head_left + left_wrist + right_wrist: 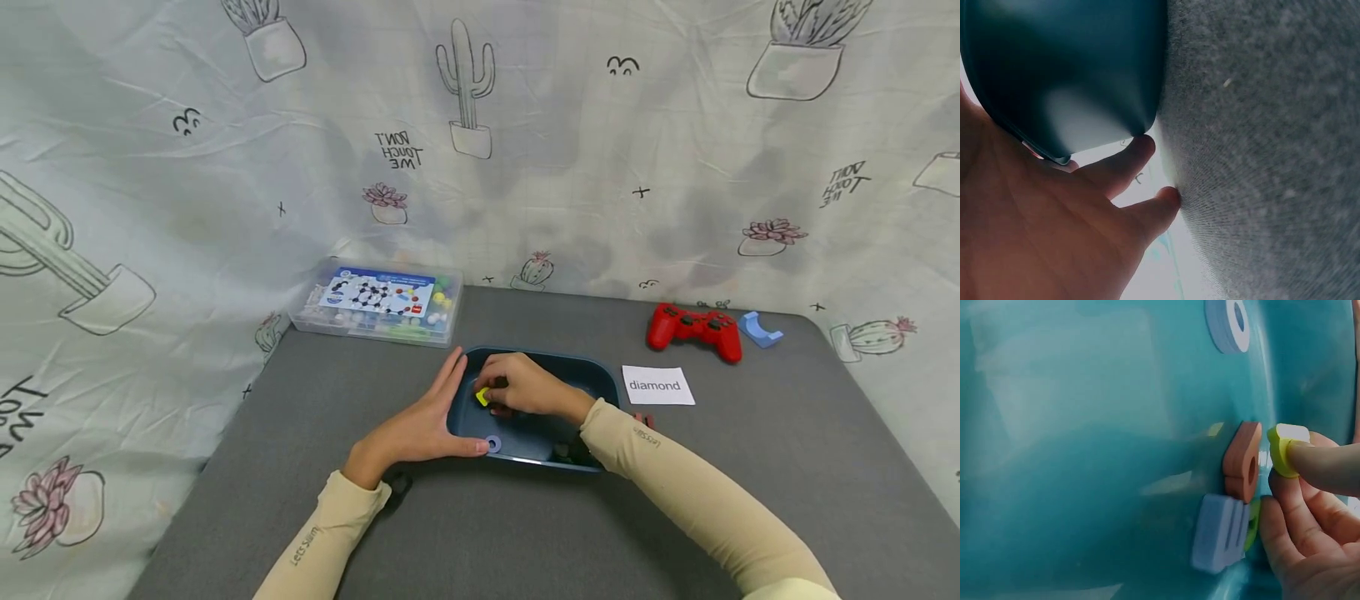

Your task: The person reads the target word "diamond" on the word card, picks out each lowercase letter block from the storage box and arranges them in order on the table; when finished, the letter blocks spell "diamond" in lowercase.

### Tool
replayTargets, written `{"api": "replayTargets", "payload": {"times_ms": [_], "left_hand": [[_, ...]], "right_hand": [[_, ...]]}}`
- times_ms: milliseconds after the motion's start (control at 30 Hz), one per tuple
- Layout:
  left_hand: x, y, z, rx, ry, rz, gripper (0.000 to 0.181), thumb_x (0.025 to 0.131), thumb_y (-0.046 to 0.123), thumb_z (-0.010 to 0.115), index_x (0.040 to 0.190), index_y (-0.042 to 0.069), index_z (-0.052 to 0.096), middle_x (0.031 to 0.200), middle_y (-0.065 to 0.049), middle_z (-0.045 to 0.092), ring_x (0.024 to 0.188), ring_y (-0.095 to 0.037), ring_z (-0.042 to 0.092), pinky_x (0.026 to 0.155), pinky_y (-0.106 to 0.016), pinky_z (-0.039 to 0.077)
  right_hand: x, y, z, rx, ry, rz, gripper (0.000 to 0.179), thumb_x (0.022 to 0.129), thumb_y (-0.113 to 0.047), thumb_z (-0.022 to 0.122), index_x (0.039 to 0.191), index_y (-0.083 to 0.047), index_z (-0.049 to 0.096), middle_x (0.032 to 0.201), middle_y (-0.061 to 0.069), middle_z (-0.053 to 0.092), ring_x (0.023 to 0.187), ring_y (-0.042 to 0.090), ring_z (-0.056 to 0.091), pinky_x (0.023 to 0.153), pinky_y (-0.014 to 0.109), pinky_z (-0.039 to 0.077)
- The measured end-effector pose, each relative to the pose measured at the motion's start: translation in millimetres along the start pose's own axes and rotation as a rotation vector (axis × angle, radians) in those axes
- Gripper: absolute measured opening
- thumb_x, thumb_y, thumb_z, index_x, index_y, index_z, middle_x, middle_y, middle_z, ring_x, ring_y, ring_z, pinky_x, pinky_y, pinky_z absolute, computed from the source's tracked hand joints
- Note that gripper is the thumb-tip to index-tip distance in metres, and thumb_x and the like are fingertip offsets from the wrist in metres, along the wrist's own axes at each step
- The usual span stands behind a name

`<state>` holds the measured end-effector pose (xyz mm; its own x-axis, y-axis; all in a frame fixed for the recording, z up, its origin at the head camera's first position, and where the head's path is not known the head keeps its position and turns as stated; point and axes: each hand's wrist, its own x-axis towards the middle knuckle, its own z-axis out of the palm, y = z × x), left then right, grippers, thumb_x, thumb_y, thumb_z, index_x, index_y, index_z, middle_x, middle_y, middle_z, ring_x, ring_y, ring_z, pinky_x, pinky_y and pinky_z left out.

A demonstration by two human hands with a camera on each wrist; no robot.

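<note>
My left hand (423,427) spreads wide round the left end of a dark blue, round-cornered tray (531,437), thumb at the near rim beside a small lavender ring (492,444). Inside, toward that end, my right hand (528,387) pinches a small, thick, bright yellow piece (1280,451). Its visible edge runs up and down the right wrist view; my thumb hides too much to tell its long axis. Only that view shows a grooved lavender block (1215,534) and a green piece (1252,528).
</note>
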<state>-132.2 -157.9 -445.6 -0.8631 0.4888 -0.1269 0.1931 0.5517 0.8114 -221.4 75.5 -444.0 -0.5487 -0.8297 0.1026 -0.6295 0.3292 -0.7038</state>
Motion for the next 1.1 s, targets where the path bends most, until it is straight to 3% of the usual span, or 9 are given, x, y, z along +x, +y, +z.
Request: {"api": "replayTargets", "payload": {"times_ms": [167,433,700,1100], "left_hand": [[-0.2,-1.8,1.5,0.004,0.003,-0.001,0.131,0.087,0.061,0.081,0.173,0.023,-0.010,0.177,0.001,-0.021,0.162,-0.037,0.008,0.120,-0.067,0.027],[0.0,-2.7,3.0,0.011,0.000,0.002,0.133,0.085,0.070,0.079,0.173,0.024,-0.010,0.177,0.003,-0.021,0.162,-0.035,0.009,0.121,-0.065,0.028],[-1.7,-1.4,3.4,0.001,0.004,-0.013,0.131,0.087,0.065,0.081,0.173,0.026,-0.010,0.177,0.006,-0.021,0.162,-0.035,0.010,0.120,-0.066,0.029],[-0.8,0.9,2.3,-0.007,0.006,-0.030,0.132,0.085,0.065,0.082,0.173,0.028,-0.009,0.177,0.009,-0.019,0.162,-0.035,0.011,0.120,-0.067,0.027]], "right_hand": [[-0.4,-1.8,0.4,0.058,0.036,0.045,0.015,0.100,0.002,0.072,0.110,-0.004,0.082,0.107,0.003,0.070,0.085,0.010,0.067,0.080,0.028,0.058],[-4.9,-8.3,-3.3,0.112,0.119,0.096,0.014,0.098,0.001,0.075,0.109,-0.004,0.083,0.109,0.002,0.072,0.093,0.015,0.067,0.084,0.034,0.057],[-13.8,-7.7,-11.1,0.168,0.164,0.069,0.014,0.099,0.001,0.074,0.111,0.001,0.082,0.115,0.006,0.075,0.100,0.019,0.070,0.086,0.036,0.059],[-38.6,-10.9,-35.0,0.227,0.193,0.097,0.024,0.097,0.001,0.077,0.121,0.001,0.078,0.122,0.010,0.074,0.110,0.025,0.072,0.097,0.038,0.058]]}}
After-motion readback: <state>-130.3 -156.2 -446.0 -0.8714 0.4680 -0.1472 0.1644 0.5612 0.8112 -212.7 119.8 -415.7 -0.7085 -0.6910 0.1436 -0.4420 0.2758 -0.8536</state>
